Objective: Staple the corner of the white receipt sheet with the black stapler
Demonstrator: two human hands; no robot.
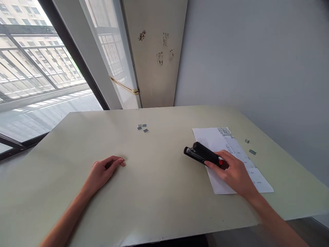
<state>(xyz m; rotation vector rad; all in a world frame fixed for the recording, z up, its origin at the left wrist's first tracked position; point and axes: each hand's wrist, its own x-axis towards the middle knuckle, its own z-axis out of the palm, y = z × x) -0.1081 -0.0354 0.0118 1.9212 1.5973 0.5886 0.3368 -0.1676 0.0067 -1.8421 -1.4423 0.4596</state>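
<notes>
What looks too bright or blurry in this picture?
In the head view, daylight washes out the scene through the window; in the head view, a soft shadow edges the left forearm; also in the head view, the paper has print too small and fuzzy to read.

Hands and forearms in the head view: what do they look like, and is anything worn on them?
The left hand and right hand are ungloved, with slender forearms. No sleeves, watch or bracelet show; small rings are hard to rule out.
</notes>
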